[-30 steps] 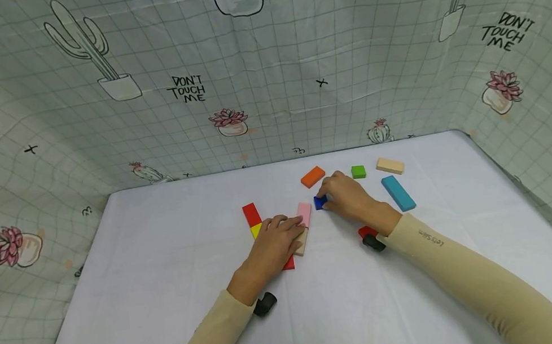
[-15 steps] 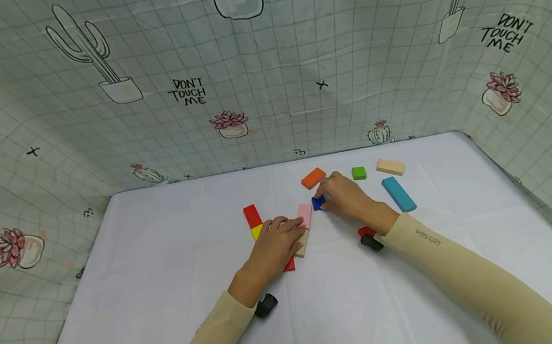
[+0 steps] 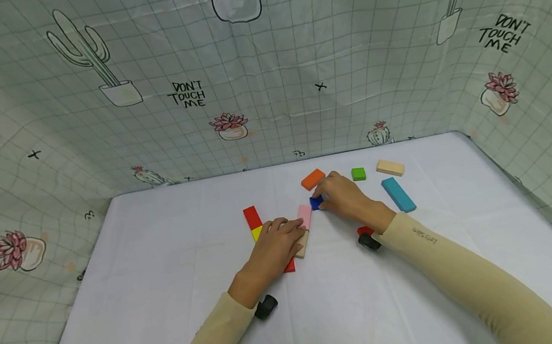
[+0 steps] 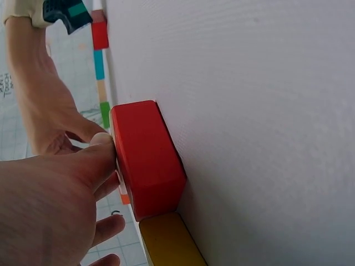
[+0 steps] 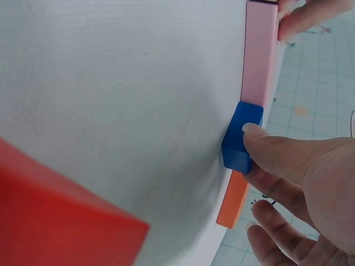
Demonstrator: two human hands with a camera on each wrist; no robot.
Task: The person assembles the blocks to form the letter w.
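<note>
My right hand [image 3: 347, 195] pinches a small blue block [image 3: 315, 203] between thumb and fingers. In the right wrist view the blue block [image 5: 238, 144] stands right at the end of a pink block [image 5: 259, 55]. My left hand [image 3: 272, 249] rests with spread fingers over a V of blocks on the table. Its left side has a red block [image 3: 252, 217] and a yellow block [image 3: 256, 234]; its right side has the pink block [image 3: 304, 214] and a plain wooden block [image 3: 301, 248]. Another red block [image 3: 289, 265] lies at the bottom, and the hand hides the middle.
On the white table [image 3: 170, 320], an orange block [image 3: 313, 179], a green block [image 3: 358, 174], a plain wooden block [image 3: 390, 167] and a long light-blue block [image 3: 398, 195] lie towards the back right. One red block [image 3: 364, 231] is partly hidden by my right wrist camera [image 3: 368, 241].
My right hand has slid the blue block a little left, up to the pink block's far end. My left hand has stayed in place over the blocks.
</note>
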